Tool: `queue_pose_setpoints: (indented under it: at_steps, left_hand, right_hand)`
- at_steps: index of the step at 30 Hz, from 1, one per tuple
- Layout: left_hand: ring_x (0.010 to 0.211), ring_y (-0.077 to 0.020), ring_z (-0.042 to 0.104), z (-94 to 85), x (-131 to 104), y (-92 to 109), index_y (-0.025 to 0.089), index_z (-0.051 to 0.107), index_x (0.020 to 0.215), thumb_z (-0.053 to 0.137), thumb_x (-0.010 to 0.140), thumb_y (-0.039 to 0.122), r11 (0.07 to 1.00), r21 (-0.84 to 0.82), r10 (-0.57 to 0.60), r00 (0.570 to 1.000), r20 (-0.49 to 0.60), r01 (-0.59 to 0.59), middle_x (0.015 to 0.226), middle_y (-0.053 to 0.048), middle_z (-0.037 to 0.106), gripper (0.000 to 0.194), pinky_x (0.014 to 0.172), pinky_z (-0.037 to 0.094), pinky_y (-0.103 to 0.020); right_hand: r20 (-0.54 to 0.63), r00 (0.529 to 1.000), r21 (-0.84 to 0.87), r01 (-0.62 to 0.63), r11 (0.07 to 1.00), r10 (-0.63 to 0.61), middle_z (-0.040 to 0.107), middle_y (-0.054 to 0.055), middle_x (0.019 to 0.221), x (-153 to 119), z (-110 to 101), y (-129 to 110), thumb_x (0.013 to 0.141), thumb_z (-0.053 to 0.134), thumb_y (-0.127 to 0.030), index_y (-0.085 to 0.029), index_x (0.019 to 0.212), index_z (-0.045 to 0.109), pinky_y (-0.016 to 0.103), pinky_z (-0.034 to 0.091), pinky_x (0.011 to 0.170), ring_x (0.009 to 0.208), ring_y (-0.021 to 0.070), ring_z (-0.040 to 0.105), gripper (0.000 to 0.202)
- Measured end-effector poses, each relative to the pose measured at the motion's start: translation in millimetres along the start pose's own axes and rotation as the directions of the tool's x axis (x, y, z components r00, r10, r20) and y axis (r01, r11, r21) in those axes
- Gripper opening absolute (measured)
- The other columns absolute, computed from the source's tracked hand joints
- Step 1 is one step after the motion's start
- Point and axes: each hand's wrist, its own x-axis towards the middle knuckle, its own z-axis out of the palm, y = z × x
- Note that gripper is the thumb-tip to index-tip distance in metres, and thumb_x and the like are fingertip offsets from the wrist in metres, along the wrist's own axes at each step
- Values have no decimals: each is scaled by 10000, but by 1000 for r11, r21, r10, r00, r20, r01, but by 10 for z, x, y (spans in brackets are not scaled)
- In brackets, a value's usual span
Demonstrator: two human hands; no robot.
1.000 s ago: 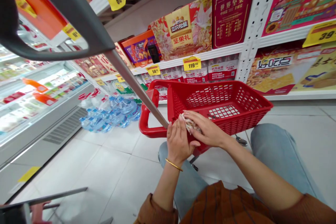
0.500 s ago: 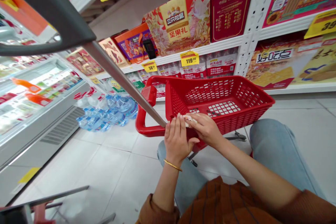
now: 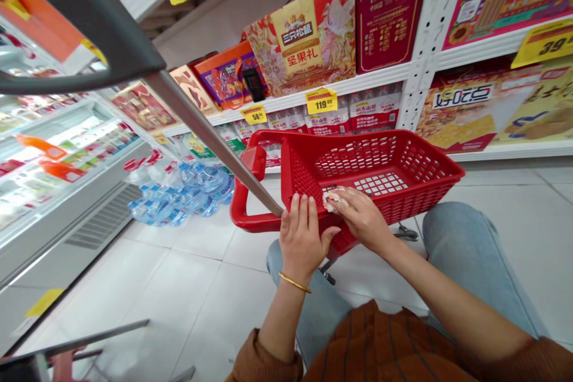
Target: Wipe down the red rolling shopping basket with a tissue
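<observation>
The right hand (image 3: pixel 363 219), gripping a crumpled cloth (image 3: pixel 332 199), is sliding clear of the flattened left hand (image 3: pixel 304 243), apparently wiping farther along a red basket (image 3: pixel 416 196).

Supermarket aisle, this: white perforated-metal shelving (image 3: pixel 423 59) loaded with bright printed cardboard boxes (image 3: pixel 304 36), yellow rectangular price tags (image 3: pixel 321 101) reading 58 and 119, grey-based chiller (image 3: pixel 102 191) glowing at left, blue-tinted plastic bottles (image 3: pixel 179 197) bundled on white tiled floor (image 3: pixel 188 274), red lattice-sided plastic shopping cart (image 3: pixel 398 209) up front.
</observation>
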Motion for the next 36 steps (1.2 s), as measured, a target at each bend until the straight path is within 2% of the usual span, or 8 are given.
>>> queue_pose_setpoints:
  at_steps: [4,9,16,22,26,31,34,36]
  left_hand:
    - [1339,-284,443,48,48,59,41,486,1371,247,950,607,998,-38,50,999,13,-50,1389,-194,533,745,1153,234,-420]
    - [1229,-293,531,115,36,59,59,508,1357,241,948,606,999,-27,27,998,48,-26,1364,-194,556,734,1077,325,-430]
    - [1163,-284,563,110,21,52,82,545,1329,253,963,572,999,-23,38,997,66,-37,1259,-152,644,678,1080,317,-427]
    - [1145,-288,569,128,25,68,88,537,1340,261,964,566,999,-25,23,997,71,-21,1235,-153,654,668,1070,331,-441]
    - [1132,-286,575,124,29,66,79,548,1327,261,967,557,1000,-22,24,998,64,-23,1217,-155,661,663,1061,344,-438]
    - [1133,-299,577,65,65,88,77,561,1312,303,956,565,1000,-24,16,997,78,-14,1218,-171,656,657,1066,343,-455]
    - [1239,-314,516,48,95,115,79,555,1318,340,951,560,1000,-19,23,996,86,-21,1318,-169,600,642,1104,299,-464]
    - [1308,-307,461,63,100,134,79,541,1331,340,956,548,998,-34,49,995,83,-46,1379,-160,553,633,1133,261,-462]
  right_hand:
    - [2,1000,-18,-7,1000,7,601,139,1287,36,47,-129,958,463,-248,-202,1333,535,466,474,977,1208,266,516,385]
    - [-63,998,-23,13,1000,-15,651,103,1213,20,102,-70,969,448,-253,-245,1269,589,413,501,880,1092,238,575,332]
    - [-204,979,-20,27,999,-30,677,70,1177,-109,103,95,929,487,-115,-270,1233,604,426,489,936,1117,208,578,361]
    - [-154,988,-26,-26,999,21,672,41,1211,-230,60,233,932,465,-109,-314,1238,600,477,450,1018,1196,204,558,392]
    - [-154,988,-19,-28,999,24,663,53,1225,-276,29,296,932,463,-113,-300,1236,607,494,434,1039,1207,211,551,384]
    - [-161,983,15,-87,996,88,666,72,1207,-242,-22,211,935,450,-113,-283,1241,608,512,434,1043,1214,224,541,384]
    - [-141,983,23,-113,993,115,654,92,1215,-169,-15,75,937,477,-151,-251,1225,614,508,434,1050,1230,233,525,334]
    - [-145,983,9,-114,993,114,622,117,1267,-122,19,1,927,535,-231,-224,1173,638,506,440,1043,1235,252,516,266]
